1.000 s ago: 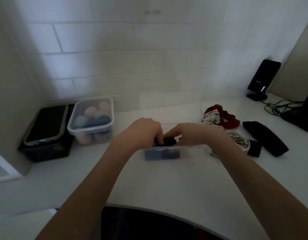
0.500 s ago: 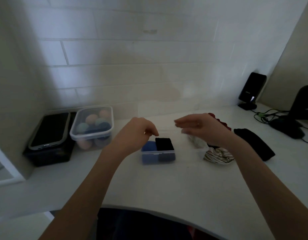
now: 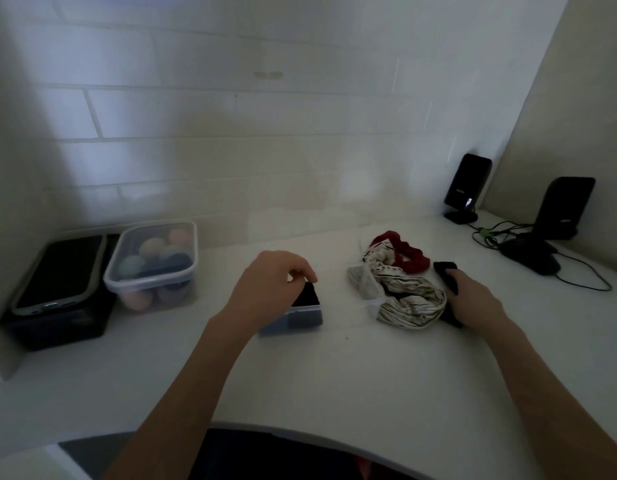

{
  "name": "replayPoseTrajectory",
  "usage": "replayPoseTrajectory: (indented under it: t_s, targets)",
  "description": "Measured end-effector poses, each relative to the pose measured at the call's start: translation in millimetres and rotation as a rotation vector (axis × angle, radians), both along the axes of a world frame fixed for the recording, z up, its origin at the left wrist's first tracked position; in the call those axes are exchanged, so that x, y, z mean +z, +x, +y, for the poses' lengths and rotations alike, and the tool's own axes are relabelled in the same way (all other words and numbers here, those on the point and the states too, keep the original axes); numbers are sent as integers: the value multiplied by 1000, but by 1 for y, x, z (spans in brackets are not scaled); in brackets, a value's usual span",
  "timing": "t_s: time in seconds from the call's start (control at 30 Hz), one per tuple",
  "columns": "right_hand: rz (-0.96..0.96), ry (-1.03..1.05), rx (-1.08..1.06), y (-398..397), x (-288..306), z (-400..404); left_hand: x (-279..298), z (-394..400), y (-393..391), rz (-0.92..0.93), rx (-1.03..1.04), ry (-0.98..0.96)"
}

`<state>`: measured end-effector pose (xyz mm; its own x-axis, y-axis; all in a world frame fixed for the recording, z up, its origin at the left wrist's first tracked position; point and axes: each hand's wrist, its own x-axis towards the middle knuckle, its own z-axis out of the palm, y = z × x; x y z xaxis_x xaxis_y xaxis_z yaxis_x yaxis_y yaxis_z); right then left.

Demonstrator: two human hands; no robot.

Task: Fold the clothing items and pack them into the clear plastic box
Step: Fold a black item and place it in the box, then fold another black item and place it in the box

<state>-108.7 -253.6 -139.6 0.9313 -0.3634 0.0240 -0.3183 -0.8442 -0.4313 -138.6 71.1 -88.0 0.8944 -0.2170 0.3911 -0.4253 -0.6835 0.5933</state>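
Note:
A small clear plastic box point(image 3: 302, 318) sits mid-table with a folded black piece point(image 3: 307, 297) and something blue inside. My left hand point(image 3: 270, 284) hovers over its left half, fingers curled, fingertips at the black piece. To the right lies a white striped garment point(image 3: 409, 303), with a red frilly item point(image 3: 409, 254) behind it. My right hand point(image 3: 473, 299) rests on a long black cloth item point(image 3: 447, 275) at the far right, fingers closing around it.
A lidded clear tub point(image 3: 151, 265) of coloured balls stands back left, beside a phone point(image 3: 59, 271) lying on a black box. Two black speakers point(image 3: 466, 185) and cables point(image 3: 574, 271) occupy the back right corner. The table's curved front edge point(image 3: 300, 427) is near me.
My right hand left the box and swung right to the black cloth. My left hand stayed over the box. The view shifted left and down.

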Motion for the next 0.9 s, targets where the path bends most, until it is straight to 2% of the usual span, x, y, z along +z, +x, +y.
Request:
replayPoseTrajectory:
  t_s: [0.13, 0.33, 0.43, 0.53, 0.7, 0.77, 0.9]
  targets:
    - [-196, 74, -27, -4, 2, 5, -4, -5, 3, 40, -26, -4]
    - [-563, 322, -25, -16, 38, 31, -2, -16, 2, 35, -69, -61]
    - [-660, 452, 60, -20, 61, 52, 4, -35, 0, 35, -98, -189]
    - [-720, 526, 216, -26, 84, 77, 9, -54, 3, 133, -128, -318]
    - [-814, 681, 411, -41, 109, 111, 14, -79, 18, 266, -165, -386]
    - [-822, 710, 481, -44, 113, 119, 18, -84, 24, 310, -144, -519]
    - [-722, 645, 550, -46, 108, 123, 26, -82, 33, 599, -162, -1026]
